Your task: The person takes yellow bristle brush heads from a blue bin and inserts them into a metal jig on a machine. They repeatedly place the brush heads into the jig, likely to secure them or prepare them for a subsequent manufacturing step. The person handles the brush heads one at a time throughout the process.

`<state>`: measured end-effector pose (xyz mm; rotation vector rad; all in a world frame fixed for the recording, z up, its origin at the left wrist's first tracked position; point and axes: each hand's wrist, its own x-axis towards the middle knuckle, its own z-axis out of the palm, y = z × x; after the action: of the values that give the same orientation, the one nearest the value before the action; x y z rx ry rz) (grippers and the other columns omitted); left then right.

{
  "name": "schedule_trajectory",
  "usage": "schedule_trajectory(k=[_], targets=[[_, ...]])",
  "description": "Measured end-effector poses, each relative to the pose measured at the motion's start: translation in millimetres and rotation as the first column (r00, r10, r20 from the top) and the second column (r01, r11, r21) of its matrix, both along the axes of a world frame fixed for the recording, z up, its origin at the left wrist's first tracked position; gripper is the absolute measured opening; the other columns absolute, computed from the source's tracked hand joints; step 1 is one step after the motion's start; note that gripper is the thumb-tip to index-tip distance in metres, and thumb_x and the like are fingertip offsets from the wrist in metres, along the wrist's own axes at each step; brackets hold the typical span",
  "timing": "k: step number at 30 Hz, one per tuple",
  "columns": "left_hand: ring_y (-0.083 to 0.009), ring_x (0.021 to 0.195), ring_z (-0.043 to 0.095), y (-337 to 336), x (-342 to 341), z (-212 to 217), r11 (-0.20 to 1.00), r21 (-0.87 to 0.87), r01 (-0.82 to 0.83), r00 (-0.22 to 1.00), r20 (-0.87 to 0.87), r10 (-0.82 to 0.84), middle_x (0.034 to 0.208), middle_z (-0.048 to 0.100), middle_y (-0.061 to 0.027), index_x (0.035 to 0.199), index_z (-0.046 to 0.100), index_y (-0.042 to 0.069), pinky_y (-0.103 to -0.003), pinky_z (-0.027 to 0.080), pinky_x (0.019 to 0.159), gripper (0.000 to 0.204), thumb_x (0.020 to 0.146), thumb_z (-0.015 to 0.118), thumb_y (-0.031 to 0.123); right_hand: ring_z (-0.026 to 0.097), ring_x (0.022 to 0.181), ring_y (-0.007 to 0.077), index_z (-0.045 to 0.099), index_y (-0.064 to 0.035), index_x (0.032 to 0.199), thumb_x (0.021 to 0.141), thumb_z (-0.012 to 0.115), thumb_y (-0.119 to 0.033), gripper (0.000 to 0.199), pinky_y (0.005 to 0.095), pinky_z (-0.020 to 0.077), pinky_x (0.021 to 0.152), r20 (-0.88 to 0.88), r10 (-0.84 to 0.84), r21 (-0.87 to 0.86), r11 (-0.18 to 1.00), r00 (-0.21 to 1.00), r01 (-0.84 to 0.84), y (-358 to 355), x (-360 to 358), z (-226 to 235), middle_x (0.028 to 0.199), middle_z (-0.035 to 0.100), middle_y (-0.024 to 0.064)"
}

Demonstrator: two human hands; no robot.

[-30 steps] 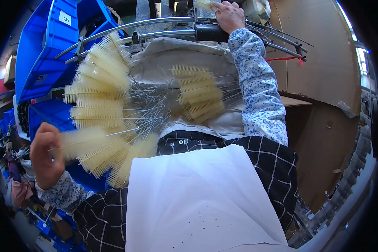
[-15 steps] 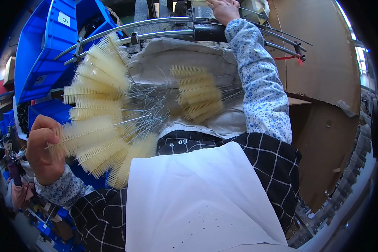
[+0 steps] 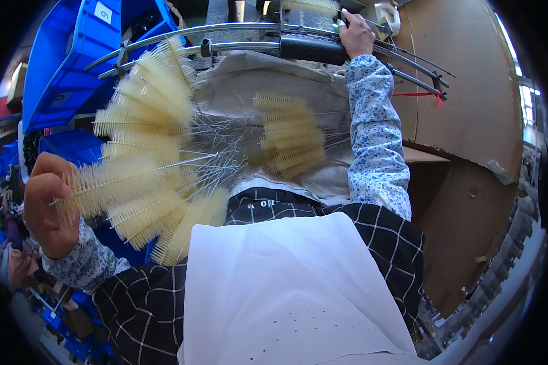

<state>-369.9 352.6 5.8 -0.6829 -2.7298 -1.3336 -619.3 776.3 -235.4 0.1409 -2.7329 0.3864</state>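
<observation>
Right, my left hand [image 3: 49, 204] clamps one pale bottle brush [image 3: 119, 179] by its soft bristle end; it's light and springy, the twisted wire stem grips better. Far off, my right hand [image 3: 356, 36] closes on the black bar [image 3: 313, 50].

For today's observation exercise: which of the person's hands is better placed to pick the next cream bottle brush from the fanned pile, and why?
Left. The left hand already grips one cream brush at the fanned pile. The right hand is stretched up to the machine's dark bar, away from the pile.
</observation>
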Motion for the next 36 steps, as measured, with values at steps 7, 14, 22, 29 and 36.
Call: schedule_trajectory(k=[7, 14, 22, 29, 36], targets=[[-0.0156, 0.064, 0.039, -5.2, 6.1, 4.1, 1.0, -0.006, -0.02, 1.0, 0.003, 0.02, 0.076, 0.04, -0.011, 0.082, 0.042, 0.006, -0.026, 0.034, 0.056, 0.027, 0.057, 0.05, 0.003, 0.054, 0.087, 0.0258, 0.055, -0.0131, 0.101, 0.074, 0.049, -0.023, 0.03, 0.0428, 0.0407, 0.073, 0.029, -0.034, 0.017, 0.999, 0.999, 0.033, -58.4, 6.0, 8.7, 0.094, 0.054, 0.0057], [-0.0156, 0.063, 0.04, 13.2, -6.8, 4.1, 0.999, 0.013, 0.051, 0.999, -0.002, -0.051, 0.075, 0.041, -0.0109, 0.08, 0.043, 0.006, -0.025, 0.034, 0.055, 0.024, 0.058, 0.051, 0.002, 0.057, 0.079, 0.0273, 0.055, -0.0068, 0.09, 0.073, 0.045, -0.01, 0.02, 0.0443, 0.0406, 0.071, 0.074, -0.015, -0.088, 0.996, 0.997, 0.022, -126.3, 18.5, 31.6, 0.082, 0.058, 0.011], [-0.0156, 0.062, 0.039, 13.5, -5.9, 6.1, 0.999, 0.037, 0.028, 0.999, -0.029, -0.027, 0.075, 0.041, -0.0112, 0.08, 0.043, 0.006, -0.026, 0.034, 0.056, 0.021, 0.061, 0.053, 0.006, 0.055, 0.08, 0.031, 0.054, -0.0048, 0.094, 0.071, 0.048, -0.011, 0.025, 0.0381, 0.0433, 0.073, 0.039, 0.036, -0.121, 0.992, 0.999, -0.031, -84.3, 21.1, 38.9, 0.089, 0.057, 0.0149], [-0.0171, 0.071, 0.04, -12.3, 3.3, -2.2, 0.999, 0.026, -0.021, 0.999, 0.037, 0.02, 0.086, 0.038, -0.0117, 0.087, 0.039, 0.007, -0.028, 0.035, 0.062, 0.028, 0.063, 0.053, 0.012, 0.054, 0.087, 0.0252, 0.057, -0.0124, 0.099, 0.076, 0.051, -0.029, 0.03, 0.0382, 0.0415, 0.074, 0.059, 0.079, 0.044, 0.996, 0.995, -0.082, 22.3, -9.0, 6.9, 0.092, 0.056, 0.0087], [-0.0163, 0.085, 0.04, 18.9, -30.7, -12.7, 0.998, 0.065, -0.003, 0.989, 0.151, -0.007, 0.093, 0.039, -0.0105, 0.097, 0.038, 0.003, -0.028, 0.034, 0.074, 0.032, 0.067, 0.049, 0.008, 0.052, 0.093, 0.0302, 0.049, -0.0199, 0.111, 0.084, 0.038, -0.035, 0.033, 0.0367, 0.0383, 0.082, 0.33, 0.005, 0.216, 0.973, 0.944, -0.08, 76.4, -41.8, 9.2, 0.099, 0.055, 0.0158]])
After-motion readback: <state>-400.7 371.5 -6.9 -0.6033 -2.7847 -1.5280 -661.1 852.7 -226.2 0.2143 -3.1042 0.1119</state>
